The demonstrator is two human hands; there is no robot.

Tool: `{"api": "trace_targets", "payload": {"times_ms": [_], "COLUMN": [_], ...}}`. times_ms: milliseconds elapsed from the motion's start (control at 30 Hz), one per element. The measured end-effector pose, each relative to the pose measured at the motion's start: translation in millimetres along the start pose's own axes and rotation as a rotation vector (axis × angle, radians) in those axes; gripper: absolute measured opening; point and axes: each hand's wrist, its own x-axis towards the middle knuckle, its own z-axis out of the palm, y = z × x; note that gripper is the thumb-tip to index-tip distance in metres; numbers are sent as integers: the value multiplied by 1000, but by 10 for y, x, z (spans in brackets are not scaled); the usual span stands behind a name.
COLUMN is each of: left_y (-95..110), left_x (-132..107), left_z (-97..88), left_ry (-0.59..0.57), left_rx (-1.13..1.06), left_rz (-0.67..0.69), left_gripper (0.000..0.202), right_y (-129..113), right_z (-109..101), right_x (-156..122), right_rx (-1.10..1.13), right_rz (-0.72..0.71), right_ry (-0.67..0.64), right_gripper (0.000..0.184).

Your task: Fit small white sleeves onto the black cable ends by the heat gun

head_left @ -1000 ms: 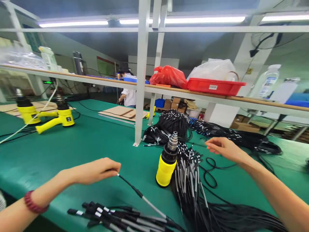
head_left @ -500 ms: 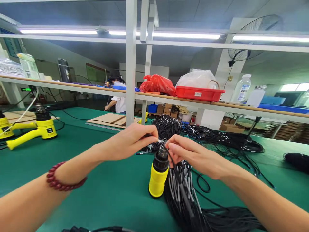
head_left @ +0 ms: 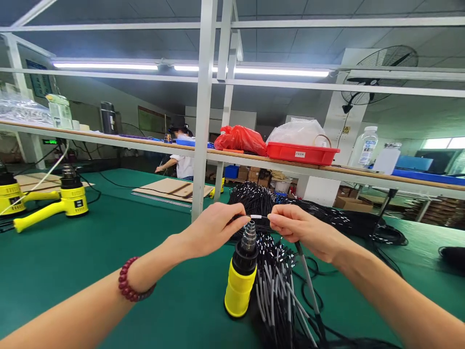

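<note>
Legible text: none is being shown. White label (head_left: 300,154) on red tray (head_left: 321,156), label on bottle (head_left: 365,145), black plate on yellow heat gun (head_left: 74,199): all are being rendered too small.

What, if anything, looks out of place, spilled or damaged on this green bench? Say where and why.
Nothing looks spilled or damaged. The left hand and right hand pinch a cable above the upright heat gun. Only the black cable heaps sprawl loosely across the bench.
</note>
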Motion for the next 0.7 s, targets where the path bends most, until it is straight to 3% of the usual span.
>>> {"api": "trace_targets", "payload": {"times_ms": [200,400,700], "left_y": [-171,-262,-299], "left_x": [-31,-64,-45], "left_z": [108,121,200], "left_ry": [-45,-116,-96], "left_rx": [-237,-512,-517], "left_rz": [-130,-319,-345], "left_gripper": [37,53,49], "right_y": [129,175,227], "right_z": [33,86,119], "right_x": [129,228,266], "right_rx": [-269,-307,-267], "right_rz": [-43,-46,-26], "right_ry": [134,175,204], "right_gripper": [29,32,34]}}
